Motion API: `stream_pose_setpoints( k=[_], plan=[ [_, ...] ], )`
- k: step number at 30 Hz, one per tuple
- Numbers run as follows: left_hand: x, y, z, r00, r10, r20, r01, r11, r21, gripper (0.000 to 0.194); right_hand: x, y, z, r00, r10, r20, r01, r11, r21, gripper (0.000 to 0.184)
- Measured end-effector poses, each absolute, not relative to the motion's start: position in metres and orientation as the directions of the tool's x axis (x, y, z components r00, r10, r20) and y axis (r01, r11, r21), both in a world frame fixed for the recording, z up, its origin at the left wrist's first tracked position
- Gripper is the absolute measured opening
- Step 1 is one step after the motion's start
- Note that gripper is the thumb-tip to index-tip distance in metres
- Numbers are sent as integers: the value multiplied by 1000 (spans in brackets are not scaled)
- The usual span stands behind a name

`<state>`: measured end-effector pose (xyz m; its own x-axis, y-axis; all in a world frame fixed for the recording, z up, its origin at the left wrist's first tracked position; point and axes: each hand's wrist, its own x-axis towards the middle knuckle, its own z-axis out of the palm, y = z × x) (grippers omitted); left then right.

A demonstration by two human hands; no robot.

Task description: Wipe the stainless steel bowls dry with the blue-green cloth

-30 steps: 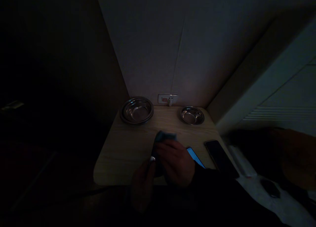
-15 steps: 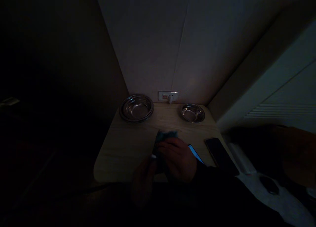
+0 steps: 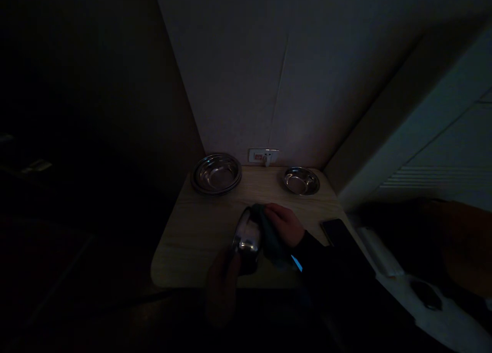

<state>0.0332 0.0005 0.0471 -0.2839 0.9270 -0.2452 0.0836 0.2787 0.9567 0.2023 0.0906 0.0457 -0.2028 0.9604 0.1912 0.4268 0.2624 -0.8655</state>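
Note:
Tilted on its side above the table's front part is a shiny metal bowl (image 3: 246, 239). My left hand (image 3: 222, 281) grips its lower left rim, fingers closed. A dark green cloth (image 3: 271, 240) hangs from my right hand (image 3: 285, 224), which is closed on it and presses it against the bowl's right side. Behind them a stack of metal bowls (image 3: 217, 174) stands at the back left of the table, and a single smaller metal bowl (image 3: 301, 181) at the back right. The scene is very dim, so finger details are partly lost.
The small wooden table (image 3: 180, 245) meets a wall with a socket (image 3: 263, 157) and a plug in it. A dark phone (image 3: 342, 236) lies at the right, and a lit phone screen (image 3: 296, 263) shows under my right forearm. A dark oval object (image 3: 426, 294) lies beyond the table.
The bowl has turned onto its side and its shiny surface now shows. My right hand has moved right with the cloth, and its sleeve now covers more of the lit phone.

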Motion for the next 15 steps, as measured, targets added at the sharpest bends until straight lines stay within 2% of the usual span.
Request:
stream_pose_setpoints(
  k=[4, 8, 11, 15],
  plan=[
    [31, 1, 42, -276, 923, -266, 13, 280, 960, 37, 206, 74, 49, -192, 954, 229, 406, 289, -867, 27],
    [34, 5, 38, -313, 911, -267, -63, 261, 963, 34, 203, 63, 57, -244, 884, 398, 400, 466, -789, 26],
    [36, 10, 42, -289, 926, -244, -50, 240, 969, 28, 200, 60, 58, -272, 842, 466, 383, 539, -750, 26],
    [37, 15, 49, -228, 950, -214, 19, 224, 974, 34, 198, 59, 54, -261, 840, 475, 366, 542, -757, 26]
  ],
)
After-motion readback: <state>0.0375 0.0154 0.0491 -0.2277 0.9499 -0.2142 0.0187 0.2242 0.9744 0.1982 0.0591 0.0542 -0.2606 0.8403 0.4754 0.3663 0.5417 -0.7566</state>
